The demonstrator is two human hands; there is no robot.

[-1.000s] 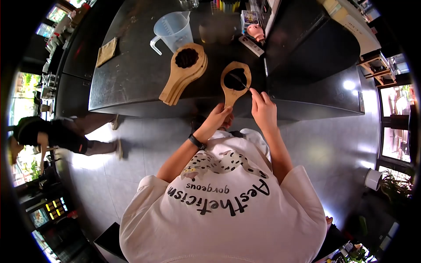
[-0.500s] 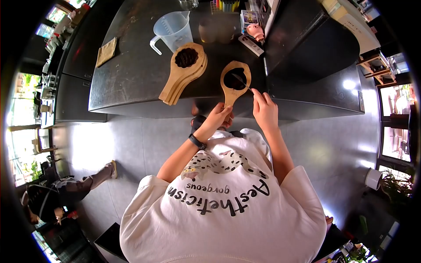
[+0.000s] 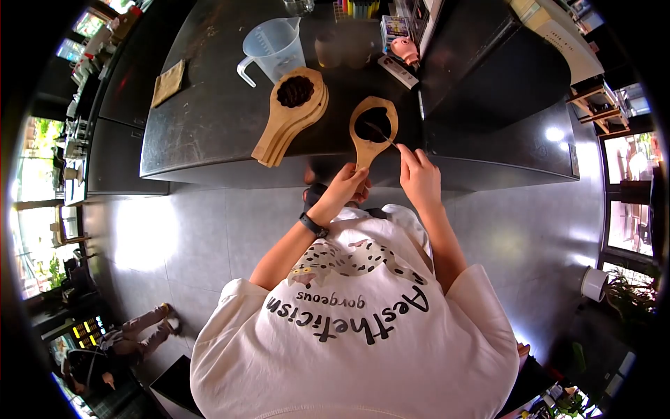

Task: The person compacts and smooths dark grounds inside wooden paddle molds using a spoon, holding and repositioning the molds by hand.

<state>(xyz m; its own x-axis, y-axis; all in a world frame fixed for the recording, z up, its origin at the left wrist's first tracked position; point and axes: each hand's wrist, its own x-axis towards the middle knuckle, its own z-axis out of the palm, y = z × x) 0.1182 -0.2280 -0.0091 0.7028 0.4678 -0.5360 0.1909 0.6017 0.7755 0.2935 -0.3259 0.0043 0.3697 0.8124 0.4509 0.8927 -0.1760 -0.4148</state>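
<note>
My left hand (image 3: 347, 187) grips the handle of a wooden paddle-shaped mold (image 3: 363, 151), held near the front edge of the dark counter. Its round hollow shows black. My right hand (image 3: 419, 174) pinches a thin knife-like tool (image 3: 389, 140), whose tip lies over the hollow. To the left, a stack of similar wooden molds (image 3: 279, 133) rests on the counter, the top one with a scalloped dark hollow. Behind that stack stands a clear plastic measuring jug (image 3: 273, 47).
A folded cloth (image 3: 168, 83) lies on the counter (image 3: 202, 119) at left. A pink figurine (image 3: 405, 50), a small box (image 3: 398, 72) and colored pens (image 3: 359, 8) are at the back. Another person (image 3: 118, 349) is at lower left.
The tool's tip has shifted slightly within the hollow, and my right hand moved a little. The other person has walked toward the lower left. My left hand keeps its grip.
</note>
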